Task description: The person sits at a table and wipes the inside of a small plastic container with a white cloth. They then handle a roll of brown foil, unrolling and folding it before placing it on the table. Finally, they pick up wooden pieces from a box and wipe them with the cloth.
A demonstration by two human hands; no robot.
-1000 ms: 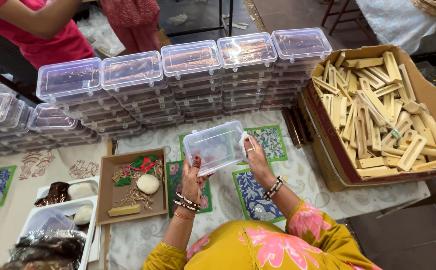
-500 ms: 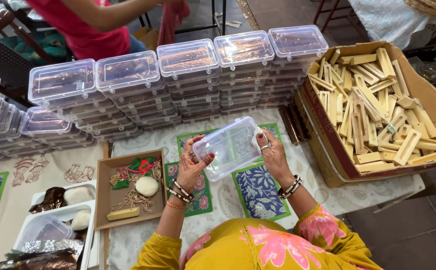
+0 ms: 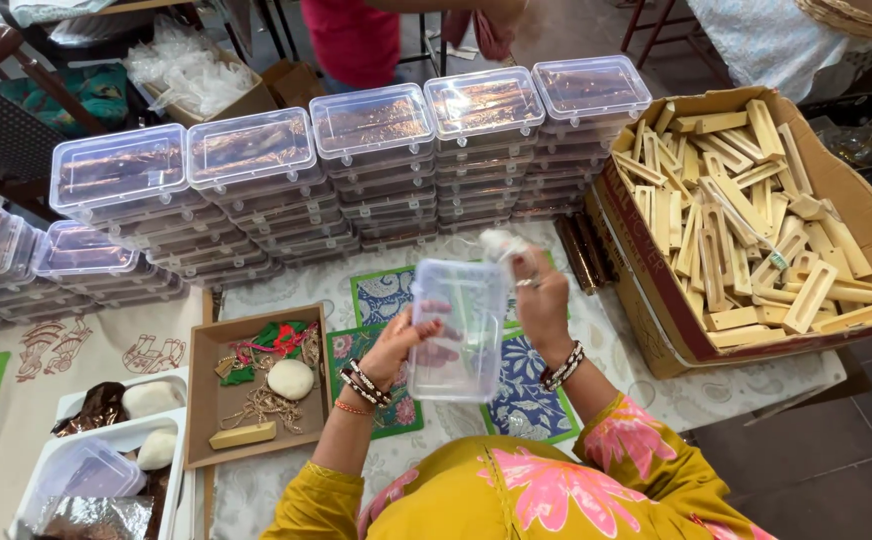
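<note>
Since a moment ago the clear plastic box (image 3: 459, 328) has tipped upright, now gripped between the left hand (image 3: 403, 345) underneath and the right hand (image 3: 539, 296) at its top edge, above the patterned cloth (image 3: 526, 395), apparently being opened; parting its lid needs steady pull.

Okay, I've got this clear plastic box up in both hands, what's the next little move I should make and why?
Probably lower the clear box back to the patterned tablecloth and level it. It is off the table and tipped on end, the left hand at its side and the right hand at its upper edge, and looks empty. The small brown tray of items sits just left.
</note>
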